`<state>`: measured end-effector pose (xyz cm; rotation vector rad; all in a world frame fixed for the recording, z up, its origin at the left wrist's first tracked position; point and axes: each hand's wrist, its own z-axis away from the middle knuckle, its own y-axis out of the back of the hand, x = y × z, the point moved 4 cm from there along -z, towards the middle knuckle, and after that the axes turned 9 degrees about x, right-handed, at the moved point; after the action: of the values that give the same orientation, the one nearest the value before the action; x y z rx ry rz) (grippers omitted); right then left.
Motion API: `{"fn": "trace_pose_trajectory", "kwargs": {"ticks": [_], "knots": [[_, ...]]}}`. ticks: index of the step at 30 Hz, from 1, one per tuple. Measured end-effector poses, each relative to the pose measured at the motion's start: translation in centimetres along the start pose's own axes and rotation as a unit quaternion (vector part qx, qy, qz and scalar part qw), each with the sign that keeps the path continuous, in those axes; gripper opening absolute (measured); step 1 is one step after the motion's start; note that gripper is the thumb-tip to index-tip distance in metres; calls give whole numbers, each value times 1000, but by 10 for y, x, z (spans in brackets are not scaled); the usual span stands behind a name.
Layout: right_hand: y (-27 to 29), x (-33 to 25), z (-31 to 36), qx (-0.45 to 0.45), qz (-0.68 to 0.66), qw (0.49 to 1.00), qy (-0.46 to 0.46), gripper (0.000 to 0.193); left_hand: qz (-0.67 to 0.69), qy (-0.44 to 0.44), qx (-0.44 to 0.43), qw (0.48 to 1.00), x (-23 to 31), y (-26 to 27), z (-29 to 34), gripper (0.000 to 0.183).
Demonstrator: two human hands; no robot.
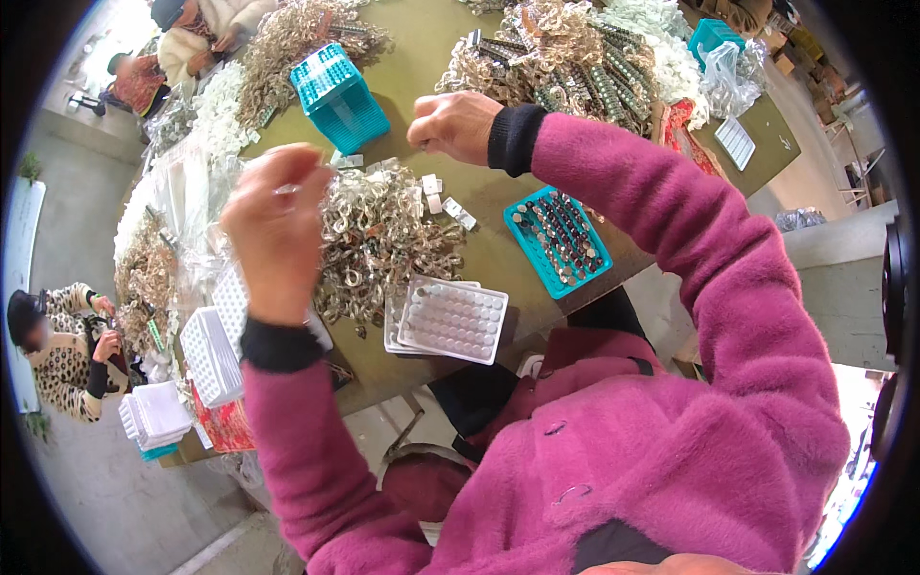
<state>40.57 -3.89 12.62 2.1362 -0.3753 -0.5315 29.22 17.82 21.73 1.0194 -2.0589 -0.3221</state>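
Note:
My left hand [278, 220] is raised over the left side of a heap of small clear-wrapped pieces [383, 240]. Motion blurs its bent fingers, and a shiny spot shows among them; what it holds, if anything, I cannot make out. Beyond the heap, my right hand [455, 126] hangs above the table with its fingers curled and pinched together. Anything between those fingertips is too small to name. Small white cards [443, 199] lie between the heap and a teal tray [599, 265] filled with rows of dark and pale round pieces.
White trays with round cavities [450, 350] overlap at the table's near edge; others [211, 355] stand at the left. Stacked teal baskets [350, 129] rise beyond the heap. Large piles of wrapped pieces [565, 62] cover the far side. Another person [67, 345] works at the left, others at the far left.

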Motion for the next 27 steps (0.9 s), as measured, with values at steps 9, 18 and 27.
{"fn": "trace_pose_trajectory", "kwargs": {"ticks": [9,18,27], "knots": [[43,-75,6,87,-168,982,-22,22,348,302,-89,883,4,-62,49,19],[37,-113,59,55,-481,847,-220,51,469,357,4,808,53,-26,125,18],[55,-159,116,-17,-551,773,-314,16,507,352,110,779,91,-31,191,18]]}}
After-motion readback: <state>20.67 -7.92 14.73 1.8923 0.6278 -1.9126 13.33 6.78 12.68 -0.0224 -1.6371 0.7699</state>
